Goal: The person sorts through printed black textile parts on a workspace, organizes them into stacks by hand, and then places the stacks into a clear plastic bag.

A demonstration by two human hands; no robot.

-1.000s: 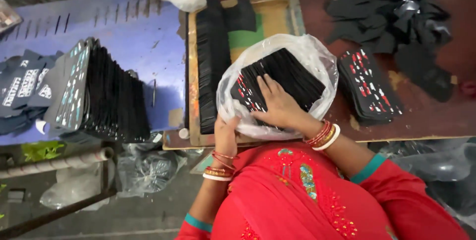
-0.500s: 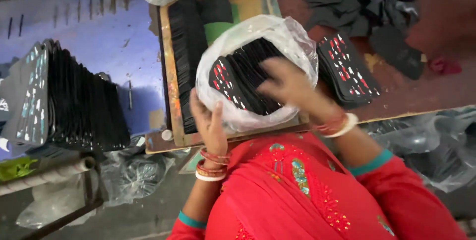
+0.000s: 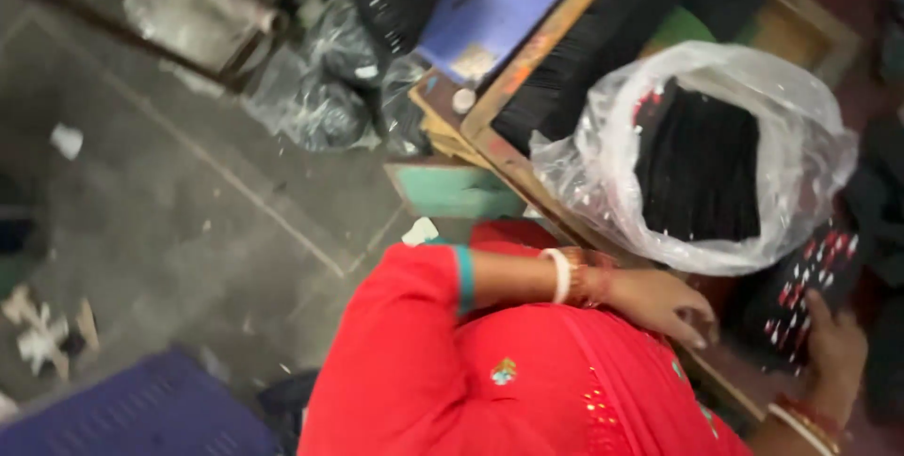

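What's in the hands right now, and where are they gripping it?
The right hand grips the near end of a stack of black cards with red and white marks. The left hand looks empty, beside the plastic bag.

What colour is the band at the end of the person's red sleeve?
Teal. The band edges the red sleeve above the bangles; the head view shows it.

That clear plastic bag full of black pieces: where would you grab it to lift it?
Judging by its pose, grip the clear plastic bag at its loose open rim on the left side, coming from above. The film stands crumpled and free there, while the stack of black pieces fills and weighs down the middle.
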